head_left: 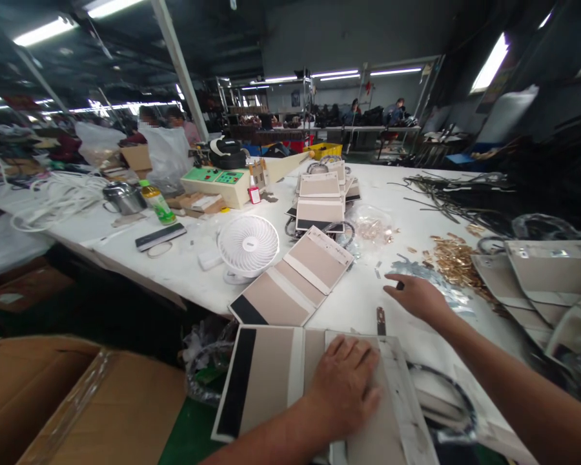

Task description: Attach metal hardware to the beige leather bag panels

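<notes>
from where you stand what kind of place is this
Likely a bag or leather-goods workshop. The left hand presses a flat beige panel on a long white table, more panels are stacked further back, and gold metal fittings lie heaped near the right hand.

The white table (368,303) carries a small fan (248,247), beige panels (293,284) (some stacked mid-table) and brass fittings (455,261) toward its right edge.
</notes>
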The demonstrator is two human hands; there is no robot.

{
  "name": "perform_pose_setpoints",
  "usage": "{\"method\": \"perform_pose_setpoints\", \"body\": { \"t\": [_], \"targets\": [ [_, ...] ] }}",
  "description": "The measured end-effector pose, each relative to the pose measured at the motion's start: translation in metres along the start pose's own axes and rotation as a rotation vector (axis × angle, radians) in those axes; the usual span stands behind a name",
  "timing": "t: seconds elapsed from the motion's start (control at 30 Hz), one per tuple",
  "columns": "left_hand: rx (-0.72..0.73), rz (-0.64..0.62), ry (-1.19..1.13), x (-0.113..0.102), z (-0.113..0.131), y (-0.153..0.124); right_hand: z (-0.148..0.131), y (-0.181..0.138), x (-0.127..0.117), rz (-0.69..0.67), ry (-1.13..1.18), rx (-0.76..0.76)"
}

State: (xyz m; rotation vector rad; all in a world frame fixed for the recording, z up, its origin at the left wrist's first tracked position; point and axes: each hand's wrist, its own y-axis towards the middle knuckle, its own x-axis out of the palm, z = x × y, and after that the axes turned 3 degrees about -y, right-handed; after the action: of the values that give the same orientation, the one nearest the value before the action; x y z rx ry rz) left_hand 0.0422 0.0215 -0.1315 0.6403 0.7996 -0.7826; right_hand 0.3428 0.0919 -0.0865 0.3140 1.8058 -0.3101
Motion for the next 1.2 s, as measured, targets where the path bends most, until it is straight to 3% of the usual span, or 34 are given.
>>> {"method": "perform_pose_setpoints", "body": {
  "t": [0.1,0.2,0.4,0.63,0.73,0.83,0.97,1.03,1.2],
  "targets": [
    [0.003,-0.007,0.007,-0.003,0.001,-0.002,-0.007,0.047,0.011,-0.022,-0.019,0.044],
    [0.001,-0.021,0.005,-0.006,0.002,-0.002,-0.007,0.070,0.022,-0.053,-0.047,0.090],
    [0.002,-0.037,0.019,-0.005,0.004,0.004,-0.001,0.075,0.027,-0.065,-0.051,0.114],
    [-0.009,-0.034,0.102,-0.003,0.016,0.006,-0.022,0.066,0.012,-0.078,0.060,0.089],
    [-0.014,-0.004,0.104,0.001,0.017,0.007,-0.021,0.032,-0.005,-0.142,0.170,0.018],
    [-0.006,0.015,0.107,0.005,0.016,0.008,-0.006,-0.030,-0.010,-0.168,0.239,-0.070],
    [0.009,0.011,0.128,0.005,0.015,0.008,0.013,-0.125,0.014,0.088,0.012,-0.153],
    [0.010,0.010,0.143,0.004,0.016,0.009,0.013,-0.158,0.030,0.165,-0.084,-0.171],
    [-0.002,0.019,0.178,0.001,0.020,0.010,0.001,-0.182,0.040,0.198,-0.249,-0.181]
  ]
}}
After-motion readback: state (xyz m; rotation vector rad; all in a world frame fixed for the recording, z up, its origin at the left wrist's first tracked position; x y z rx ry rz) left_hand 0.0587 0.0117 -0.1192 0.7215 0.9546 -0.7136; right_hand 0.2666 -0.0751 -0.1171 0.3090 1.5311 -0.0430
